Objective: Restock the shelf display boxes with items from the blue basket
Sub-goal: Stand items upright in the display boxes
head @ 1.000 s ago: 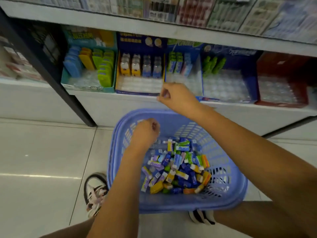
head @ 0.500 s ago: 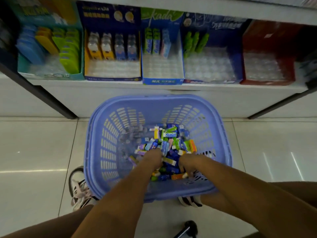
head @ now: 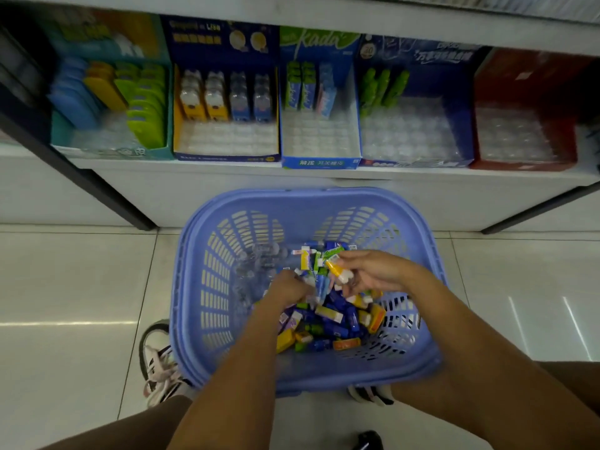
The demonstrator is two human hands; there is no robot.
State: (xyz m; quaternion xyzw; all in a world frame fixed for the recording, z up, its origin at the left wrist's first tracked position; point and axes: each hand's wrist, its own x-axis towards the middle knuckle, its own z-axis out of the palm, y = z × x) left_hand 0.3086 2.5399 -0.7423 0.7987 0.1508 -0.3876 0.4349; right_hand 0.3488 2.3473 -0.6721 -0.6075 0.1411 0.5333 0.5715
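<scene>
Right hand: I pinch a yellow item above the basket.
Left hand: down among the items; I cannot tell its grip.
Progress: boxes show mostly bare slots; I judge most restocking is left.

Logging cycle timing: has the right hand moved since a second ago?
Yes. The right hand left the shelf edge, dropping into the blue basket, pinching a yellow item.

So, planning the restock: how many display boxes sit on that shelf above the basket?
5, in one row, left to right: teal box, yellow-lined navy box, Kada box, navy box with green packs, red box. Others may sit beyond the frame edges.
</scene>
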